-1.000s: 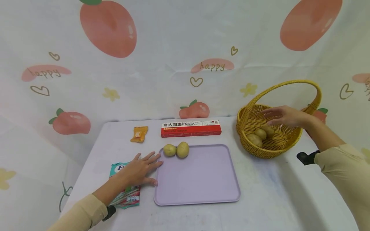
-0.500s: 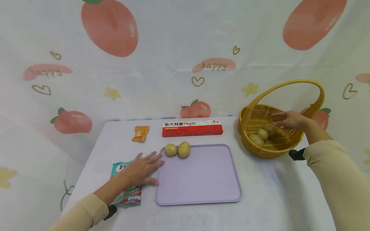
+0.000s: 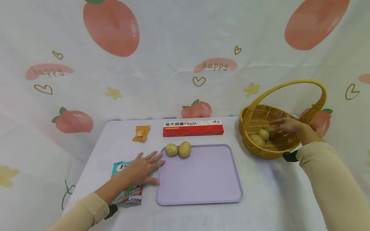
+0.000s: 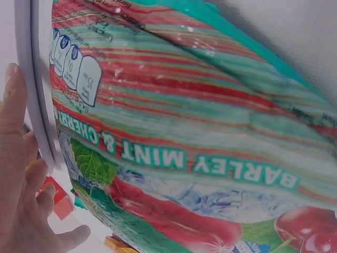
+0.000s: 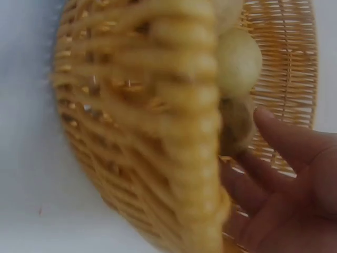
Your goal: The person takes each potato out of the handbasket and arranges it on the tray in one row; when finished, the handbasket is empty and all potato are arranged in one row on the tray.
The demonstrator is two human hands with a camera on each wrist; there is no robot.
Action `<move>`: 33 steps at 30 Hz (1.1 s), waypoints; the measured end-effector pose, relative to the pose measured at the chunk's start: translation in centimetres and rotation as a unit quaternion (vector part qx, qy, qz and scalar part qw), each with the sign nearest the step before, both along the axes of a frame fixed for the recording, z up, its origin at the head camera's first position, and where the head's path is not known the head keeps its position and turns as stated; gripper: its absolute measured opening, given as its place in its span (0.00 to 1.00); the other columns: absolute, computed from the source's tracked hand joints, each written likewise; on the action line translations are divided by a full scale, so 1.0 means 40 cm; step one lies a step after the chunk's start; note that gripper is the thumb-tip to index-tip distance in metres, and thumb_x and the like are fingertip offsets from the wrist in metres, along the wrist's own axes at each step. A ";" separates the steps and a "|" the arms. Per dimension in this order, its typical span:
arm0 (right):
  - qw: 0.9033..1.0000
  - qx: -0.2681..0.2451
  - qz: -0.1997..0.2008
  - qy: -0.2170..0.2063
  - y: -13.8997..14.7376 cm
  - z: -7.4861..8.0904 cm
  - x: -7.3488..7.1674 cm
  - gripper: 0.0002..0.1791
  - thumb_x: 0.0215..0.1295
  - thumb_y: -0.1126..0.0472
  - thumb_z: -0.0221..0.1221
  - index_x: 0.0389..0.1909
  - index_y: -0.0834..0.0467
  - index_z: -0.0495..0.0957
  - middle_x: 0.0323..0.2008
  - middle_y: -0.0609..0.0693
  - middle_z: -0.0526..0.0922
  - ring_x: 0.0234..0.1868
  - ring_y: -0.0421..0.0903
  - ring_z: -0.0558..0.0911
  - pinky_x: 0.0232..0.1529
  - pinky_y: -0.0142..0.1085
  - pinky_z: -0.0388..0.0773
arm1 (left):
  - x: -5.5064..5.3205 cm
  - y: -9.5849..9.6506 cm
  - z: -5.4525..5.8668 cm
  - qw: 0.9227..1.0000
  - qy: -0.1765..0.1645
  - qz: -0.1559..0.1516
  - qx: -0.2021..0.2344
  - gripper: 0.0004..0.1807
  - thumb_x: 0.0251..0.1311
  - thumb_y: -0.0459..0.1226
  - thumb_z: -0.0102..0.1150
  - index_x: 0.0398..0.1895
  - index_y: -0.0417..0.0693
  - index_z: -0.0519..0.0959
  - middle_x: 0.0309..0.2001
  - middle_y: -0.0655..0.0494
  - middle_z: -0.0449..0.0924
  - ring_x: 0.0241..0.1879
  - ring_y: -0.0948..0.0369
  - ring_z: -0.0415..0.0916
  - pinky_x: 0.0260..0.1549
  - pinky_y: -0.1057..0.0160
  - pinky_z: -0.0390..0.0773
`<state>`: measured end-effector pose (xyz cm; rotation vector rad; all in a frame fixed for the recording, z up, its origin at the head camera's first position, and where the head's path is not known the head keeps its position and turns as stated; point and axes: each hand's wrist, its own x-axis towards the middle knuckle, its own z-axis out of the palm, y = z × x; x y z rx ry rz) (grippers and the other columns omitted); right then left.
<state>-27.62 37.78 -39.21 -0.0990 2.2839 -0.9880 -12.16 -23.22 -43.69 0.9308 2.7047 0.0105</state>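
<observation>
My right hand (image 3: 289, 126) reaches into the yellow wicker basket (image 3: 260, 154), thumb and fingers apart. In the right wrist view its thumb and fingertips come right up to a brownish potato (image 5: 235, 126), the one farthest back. Beside that one lie a paler potato (image 5: 239, 60) and a third potato (image 3: 258, 140). My left hand (image 3: 141, 170) lies with spread fingers at the left rim of the lilac tray (image 3: 199, 179). Two potatoes sit in the tray's far left corner, a small potato (image 3: 171, 149) and a larger potato (image 3: 184, 149).
Under my left forearm lies a teal and red Barley Mint & Cherry packet (image 4: 174, 132), partly hidden. A red and white pasta box (image 3: 193, 128) lies behind the tray, with a small orange packet (image 3: 141, 133) to its left. The basket's tall handle (image 3: 289, 82) arches over its opening.
My right hand has moved down into the basket, from above it to the potato at the back. The left hand keeps its place at the tray rim. The head view has shifted slightly.
</observation>
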 end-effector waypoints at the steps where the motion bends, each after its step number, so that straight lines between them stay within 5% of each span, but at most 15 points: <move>1: 1.000 -0.003 0.000 -0.004 -0.002 -0.002 -0.001 0.34 0.74 0.61 0.53 0.72 0.73 0.53 0.56 0.68 0.76 0.52 0.54 0.80 0.50 0.49 0.80 | 0.000 0.000 -0.001 1.000 0.000 0.000 -0.001 0.46 0.57 0.68 0.56 0.74 0.54 0.66 0.76 0.47 0.56 0.76 0.42 0.49 0.63 0.27 0.56; 9: 1.000 0.012 -0.010 0.013 -0.019 -0.004 0.008 0.33 0.72 0.67 0.55 0.70 0.77 0.53 0.53 0.69 0.71 0.42 0.44 0.78 0.46 0.44 0.82 | -0.002 0.005 0.003 1.000 -0.004 0.005 -0.010 0.46 0.57 0.67 0.58 0.74 0.55 0.65 0.77 0.48 0.56 0.76 0.43 0.48 0.63 0.28 0.56; 14: 0.999 0.021 0.032 0.019 -0.014 0.017 0.011 0.32 0.72 0.66 0.55 0.69 0.79 0.55 0.54 0.70 0.70 0.43 0.46 0.79 0.46 0.42 0.83 | -0.002 0.007 0.004 1.000 -0.003 0.005 -0.010 0.46 0.57 0.67 0.58 0.74 0.55 0.66 0.77 0.48 0.56 0.76 0.44 0.49 0.63 0.27 0.56; 22: 0.996 0.031 0.084 0.028 -0.003 0.083 0.022 0.33 0.70 0.64 0.59 0.69 0.75 0.59 0.38 0.51 0.76 0.32 0.39 0.74 0.35 0.33 0.79 | 0.001 0.004 0.006 1.000 -0.006 0.008 -0.006 0.46 0.56 0.68 0.57 0.74 0.55 0.66 0.77 0.48 0.56 0.76 0.43 0.49 0.63 0.27 0.56; 29: 0.972 0.038 0.203 0.115 -0.024 0.130 0.060 0.28 0.67 0.60 0.63 0.65 0.68 0.71 0.60 0.64 0.75 0.58 0.58 0.75 0.48 0.36 0.78 | 0.001 0.003 0.008 1.000 -0.006 0.009 -0.007 0.46 0.56 0.67 0.58 0.74 0.54 0.66 0.77 0.47 0.56 0.76 0.43 0.49 0.63 0.27 0.56; 33: 0.950 0.013 0.260 0.174 -0.061 0.154 0.085 0.24 0.67 0.62 0.63 0.62 0.66 0.75 0.54 0.55 0.81 0.57 0.49 0.78 0.52 0.35 0.76 | 0.001 0.004 0.008 1.000 -0.004 0.005 -0.004 0.46 0.56 0.67 0.58 0.74 0.54 0.67 0.76 0.47 0.57 0.76 0.43 0.49 0.62 0.27 0.56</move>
